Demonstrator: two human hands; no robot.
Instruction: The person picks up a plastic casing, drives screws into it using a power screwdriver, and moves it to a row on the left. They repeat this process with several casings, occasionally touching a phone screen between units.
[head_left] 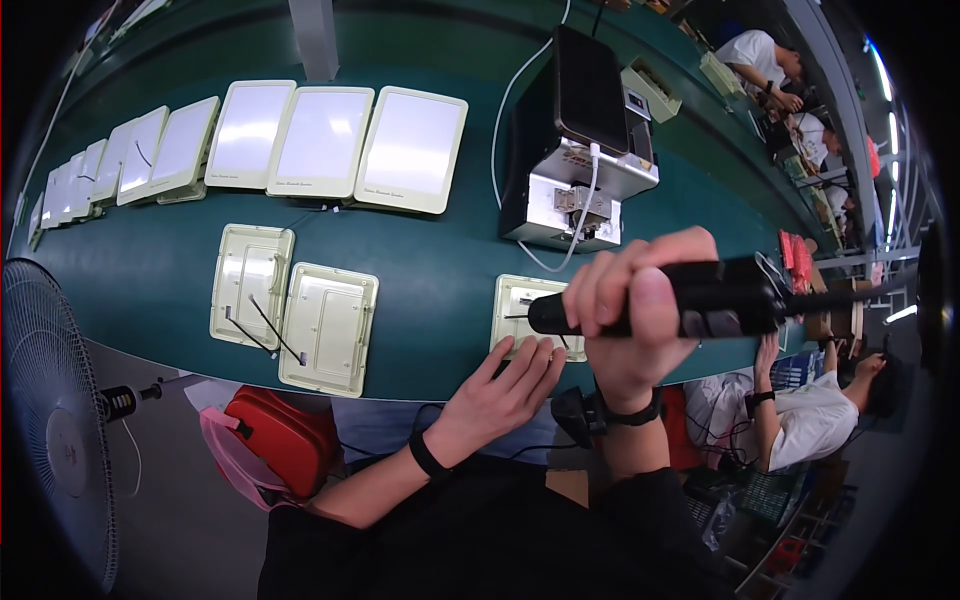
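My right hand [640,310] is wrapped round a black corded electric screwdriver [720,290], held over a pale yellow-green plastic housing [510,290]. The tool's narrower end points left above the housing, and its cable runs off to the right. My left hand [505,395] lies with its fingers stretched out at the housing's near edge. It grips nothing. Tool and right hand hide much of the housing, so I cannot make out whether the bit touches a screw. Two similar housings, a left one [245,310] and a right one [330,340], lie to the left with black wires on them.
Behind my hands stands a boxy metal machine [545,205] with a black phone [590,90] and white cable. White-faced panels [415,150] line the green table's far side. A fan [65,440] stands left, near a red chair [280,430]. Another person [810,420] sits right.
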